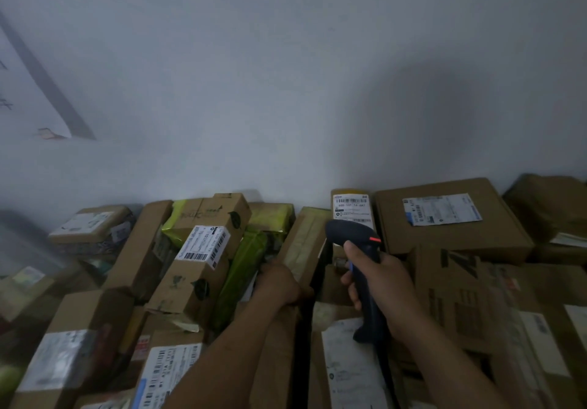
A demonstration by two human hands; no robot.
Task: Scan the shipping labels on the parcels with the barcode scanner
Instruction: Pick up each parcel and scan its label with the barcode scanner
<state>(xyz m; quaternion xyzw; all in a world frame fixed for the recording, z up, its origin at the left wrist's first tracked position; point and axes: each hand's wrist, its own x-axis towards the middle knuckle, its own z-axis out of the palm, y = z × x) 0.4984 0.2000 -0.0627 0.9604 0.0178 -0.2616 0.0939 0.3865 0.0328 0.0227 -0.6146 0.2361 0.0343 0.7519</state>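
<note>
The barcode scanner (353,234) is held at centre right of the frame in the right hand (386,284), its fingers (351,284) wrapped fully round the handle. The head is aimed at the shipping label (352,207) on the narrow parcel (349,191) against the wall. The left hand (279,283) grips the edge of a tilted carton (306,237). The scanner should be held steady and squared to the barcode, with the carton held clear. The label's lower part is hidden by the scanner head; no beam is discernible; lower-left labels are blurred.
</note>
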